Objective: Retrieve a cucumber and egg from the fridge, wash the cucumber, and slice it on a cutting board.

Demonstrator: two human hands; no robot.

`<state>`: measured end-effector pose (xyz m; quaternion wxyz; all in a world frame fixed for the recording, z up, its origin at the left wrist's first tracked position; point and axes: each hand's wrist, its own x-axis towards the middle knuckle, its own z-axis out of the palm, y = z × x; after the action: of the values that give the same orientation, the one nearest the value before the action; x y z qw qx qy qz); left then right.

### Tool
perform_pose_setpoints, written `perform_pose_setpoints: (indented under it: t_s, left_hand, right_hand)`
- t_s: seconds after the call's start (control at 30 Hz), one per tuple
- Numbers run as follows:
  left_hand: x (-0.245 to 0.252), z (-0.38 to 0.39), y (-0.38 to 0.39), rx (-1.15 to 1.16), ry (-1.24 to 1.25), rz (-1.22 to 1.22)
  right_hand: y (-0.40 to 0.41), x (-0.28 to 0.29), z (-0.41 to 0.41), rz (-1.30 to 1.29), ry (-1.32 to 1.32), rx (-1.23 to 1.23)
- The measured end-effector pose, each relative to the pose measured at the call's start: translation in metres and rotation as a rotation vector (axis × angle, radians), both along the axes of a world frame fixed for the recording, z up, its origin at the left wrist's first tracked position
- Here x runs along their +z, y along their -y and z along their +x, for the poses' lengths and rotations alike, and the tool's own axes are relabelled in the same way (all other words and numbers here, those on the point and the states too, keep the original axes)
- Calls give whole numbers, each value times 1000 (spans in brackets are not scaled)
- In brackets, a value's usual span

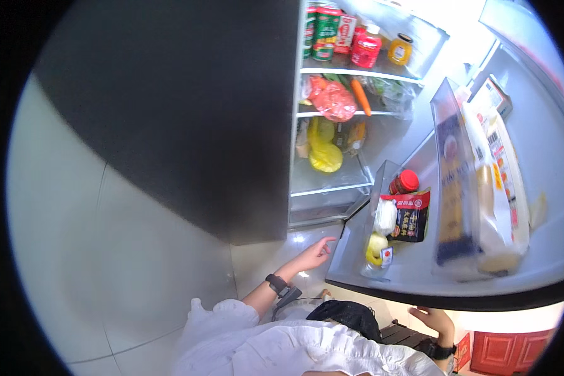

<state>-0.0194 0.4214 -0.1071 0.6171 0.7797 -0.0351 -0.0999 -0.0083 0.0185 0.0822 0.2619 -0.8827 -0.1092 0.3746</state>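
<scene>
My left hand (pixel 316 254) is held above the floor tiles, just left of the lower edge of the refrigerator door (pixel 352 275). It holds nothing; the index finger points out and the others curl loosely apart. My right hand (pixel 434 322) is at the outer side of that swung-out door, by its dark rim. Part of its fingers is hidden there, so its grip is unclear. On the door's low shelf are a red-lidded jar (pixel 405 182), a red and black food packet (pixel 410 217), a white bundle (pixel 385 216) and a pale yellow round item (pixel 377 243).
Inside the refrigerator are drink cans (pixel 326 35), a red bottle (pixel 366 47), a yellow jar (pixel 400 49), a pink plastic bag (pixel 333 99), a carrot (pixel 361 96) and a yellow bag (pixel 325 156). A clear door bin (pixel 456 197) holds packages. Its dark side panel (pixel 183 103) stands left.
</scene>
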Motion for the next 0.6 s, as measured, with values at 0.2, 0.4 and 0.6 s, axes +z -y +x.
perform_pose_setpoints:
  t_s: [0.2, 0.4, 0.6]
  left_hand:
    - [-78, 68, 24, 398, -488, -1009]
    - [-198, 144, -80, 682, -860, -1562]
    - [-251, 218, -96, 1018, -781, -1247]
  right_hand:
    - [94, -11, -21, 395, 388, -842]
    - [89, -34, -25, 219, 662, -1024]
    - [66, -63, -14, 74, 794, -1280]
